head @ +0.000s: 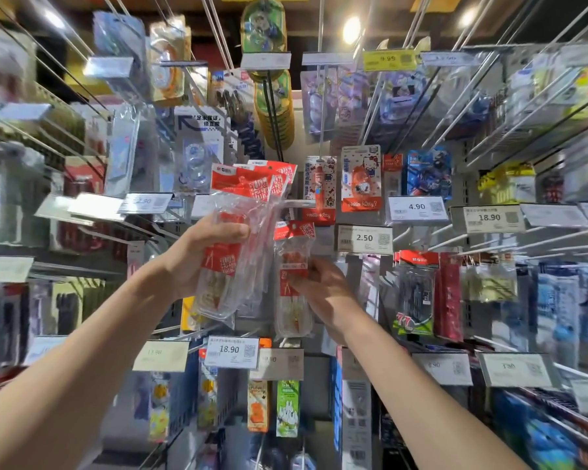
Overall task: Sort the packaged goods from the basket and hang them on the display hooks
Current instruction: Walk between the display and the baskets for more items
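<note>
The left hand [204,256] grips a fanned bundle of red-topped clear plastic packets [241,205] as stock, while the right hand [323,290] pinches one matching single packet [292,266], likely ready for hooking.

Both bare arms reached up and forward, drawing together toward the middle. The left forearm [82,351] rose from the lower left corner, wrist straight. The left hand [197,256] was curled round a bunch of packs [241,205], the thumb lying across their front and the fingers hidden behind. The right forearm [421,385] came up from the lower right. The right hand [323,290], a little lower than the left and near it, showed its back, its bent fingers pinching one pack [292,310] by its side.
</note>
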Tool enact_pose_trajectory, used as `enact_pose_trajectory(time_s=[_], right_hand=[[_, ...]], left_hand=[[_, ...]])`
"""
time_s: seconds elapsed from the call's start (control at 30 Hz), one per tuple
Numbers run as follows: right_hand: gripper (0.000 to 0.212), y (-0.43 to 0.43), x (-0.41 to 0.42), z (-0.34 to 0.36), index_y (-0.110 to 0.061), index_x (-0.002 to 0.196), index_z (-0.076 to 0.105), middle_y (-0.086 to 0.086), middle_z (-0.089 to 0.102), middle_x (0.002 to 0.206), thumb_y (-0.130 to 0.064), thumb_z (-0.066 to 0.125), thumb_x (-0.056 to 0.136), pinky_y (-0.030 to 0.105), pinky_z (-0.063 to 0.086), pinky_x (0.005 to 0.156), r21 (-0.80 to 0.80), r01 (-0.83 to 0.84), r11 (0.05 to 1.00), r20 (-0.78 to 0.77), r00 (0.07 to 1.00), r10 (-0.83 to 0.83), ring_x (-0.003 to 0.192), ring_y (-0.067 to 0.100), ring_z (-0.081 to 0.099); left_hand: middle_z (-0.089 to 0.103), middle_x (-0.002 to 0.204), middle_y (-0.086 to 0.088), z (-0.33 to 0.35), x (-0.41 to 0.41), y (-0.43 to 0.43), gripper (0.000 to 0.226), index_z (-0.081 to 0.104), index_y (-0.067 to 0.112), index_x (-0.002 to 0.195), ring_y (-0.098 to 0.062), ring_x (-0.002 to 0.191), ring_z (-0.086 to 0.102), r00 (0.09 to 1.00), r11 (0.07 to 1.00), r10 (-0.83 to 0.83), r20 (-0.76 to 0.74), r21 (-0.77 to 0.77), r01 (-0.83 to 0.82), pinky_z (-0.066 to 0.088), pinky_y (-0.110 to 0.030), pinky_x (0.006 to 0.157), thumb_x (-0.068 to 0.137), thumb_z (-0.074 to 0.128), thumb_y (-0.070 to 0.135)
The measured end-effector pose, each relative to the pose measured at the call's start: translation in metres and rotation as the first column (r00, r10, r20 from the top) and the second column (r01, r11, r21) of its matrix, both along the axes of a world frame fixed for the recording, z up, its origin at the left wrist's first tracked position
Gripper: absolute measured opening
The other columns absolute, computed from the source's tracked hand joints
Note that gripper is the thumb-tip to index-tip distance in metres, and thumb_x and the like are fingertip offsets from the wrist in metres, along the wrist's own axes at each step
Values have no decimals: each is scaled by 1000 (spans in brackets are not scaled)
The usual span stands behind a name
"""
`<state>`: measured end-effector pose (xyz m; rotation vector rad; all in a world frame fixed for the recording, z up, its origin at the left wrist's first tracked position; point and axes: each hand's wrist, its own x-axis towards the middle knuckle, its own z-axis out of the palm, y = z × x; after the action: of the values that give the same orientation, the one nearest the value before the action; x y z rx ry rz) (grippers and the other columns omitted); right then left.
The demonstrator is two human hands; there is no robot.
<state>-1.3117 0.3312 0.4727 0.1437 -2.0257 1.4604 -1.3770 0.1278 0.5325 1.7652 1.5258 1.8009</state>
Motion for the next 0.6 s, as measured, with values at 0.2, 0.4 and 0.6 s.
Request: enact_pose_trajectory(time_s=[0.2, 0.4, 0.6], right_hand=[[39, -4, -10, 2, -24, 135, 58, -4, 68, 125, -23, 66, 97, 30, 51, 87, 35, 32, 999, 20, 999, -33, 114, 19, 64], [48, -1, -23, -2, -20, 142, 49, -1, 61, 132, -33, 64, 98, 28, 49, 77, 32, 88, 996, 75, 993, -90, 119, 24, 60], [42, 4, -41, 5, -6, 141, 47, 5, 58, 108, -23, 53, 103, 18, 42, 58, 153, 207, 966, 196, 952, -235, 90, 18, 58]], left_hand=[[65, 88, -14, -1, -9, 0, 68, 55, 7, 117, -28, 73, 66, 1000, 999, -25, -8, -21, 25, 57, -39, 71, 68, 89, 39], [66, 88, -14, -6, -12, 2, 48, 54, 5, 119, -28, 72, 67, 999, 999, -42, 8, 9, 42, 58, -38, 70, 77, 67, 24], [63, 93, -17, -18, -19, 3, 85, 52, -4, 125, -31, 78, 65, 998, 999, 50, 37, 16, -51, 56, -40, 74, 63, 90, 40]])
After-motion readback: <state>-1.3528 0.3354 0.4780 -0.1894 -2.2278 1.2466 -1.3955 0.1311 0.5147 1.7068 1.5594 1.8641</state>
